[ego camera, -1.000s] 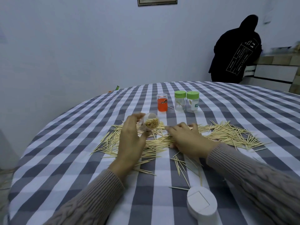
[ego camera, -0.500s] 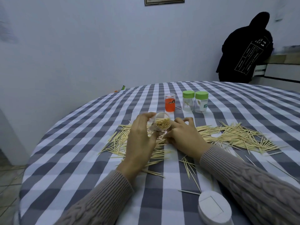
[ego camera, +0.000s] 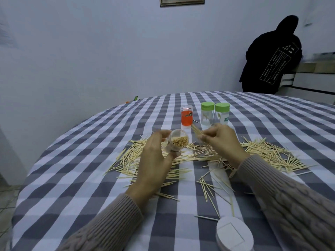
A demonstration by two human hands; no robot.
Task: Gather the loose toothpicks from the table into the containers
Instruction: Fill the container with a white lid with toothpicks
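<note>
A small bundle of toothpicks point(ego camera: 196, 133) is pinched in the curled fingers of the right hand point(ego camera: 223, 142), its long axis slanting, tips up and away to the left. Just left of those fingertips, the left hand point(ego camera: 154, 160) grips a clear container point(ego camera: 51, 142) tilted with its open, partly filled mouth toward the camera. Loose toothpicks point(ego camera: 268, 153) lie scattered on the checked tablecloth point(ego camera: 90, 160) beneath both hands.

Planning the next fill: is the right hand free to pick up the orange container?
Probably not yet: the right hand already pinches a toothpick bundle, though nothing blocks the orange container just beyond.
</note>
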